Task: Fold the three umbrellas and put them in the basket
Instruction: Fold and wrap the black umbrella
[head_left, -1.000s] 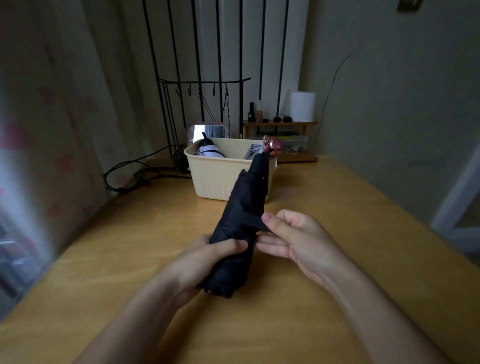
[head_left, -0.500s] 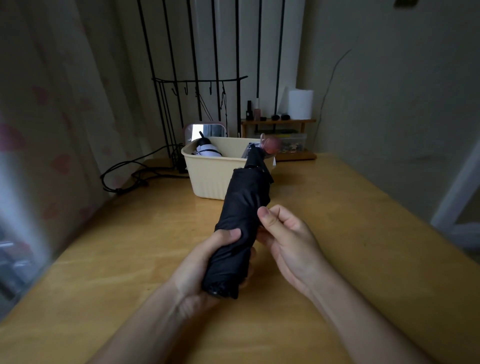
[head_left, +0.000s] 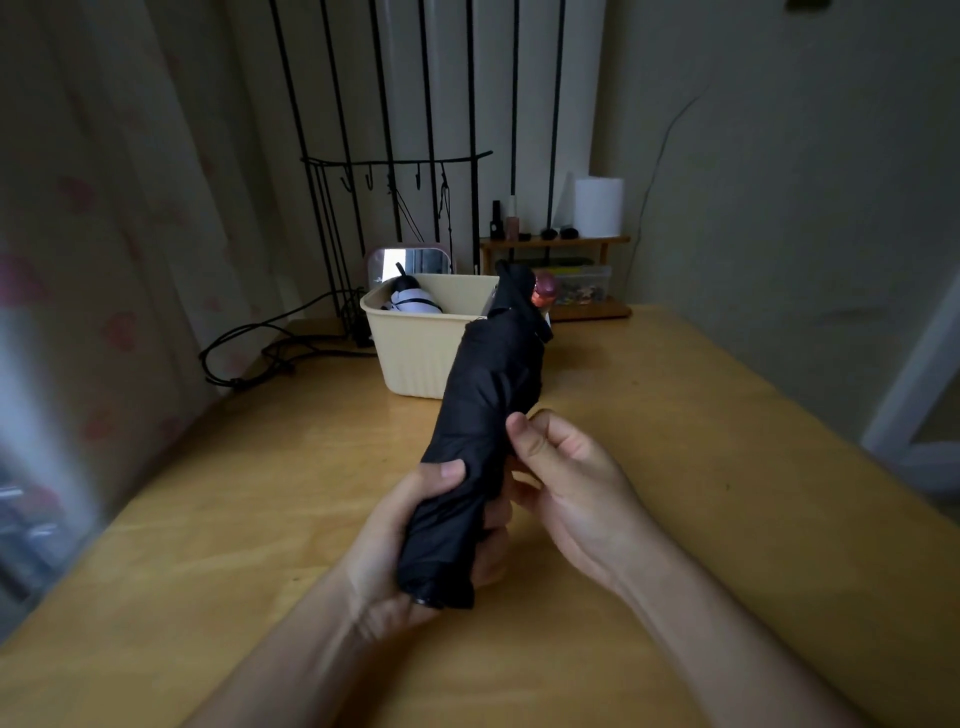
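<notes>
A folded black umbrella (head_left: 483, 410) points away from me over the wooden table (head_left: 675, 467). My left hand (head_left: 395, 540) grips its lower end, thumb across the fabric. My right hand (head_left: 566, 483) touches the umbrella's right side at mid-length, thumb against the fabric and fingers curled behind it. The cream basket (head_left: 415, 353) stands behind the umbrella's tip. Inside it lies a black-and-white folded umbrella (head_left: 413, 299), and a reddish handle (head_left: 544, 289) of another shows at its right edge.
Black cables (head_left: 270, 348) lie on the table left of the basket. A black wire rack (head_left: 395, 208) and a small mirror (head_left: 410, 262) stand behind it. A wooden shelf (head_left: 561, 244) with small bottles and a white roll sits at the back right. Curtain hangs at left.
The strap that my right hand pulled out to the side has been wrapped round the umbrella. My right hand has closed in against the fabric, and my left hand has slid lower.
</notes>
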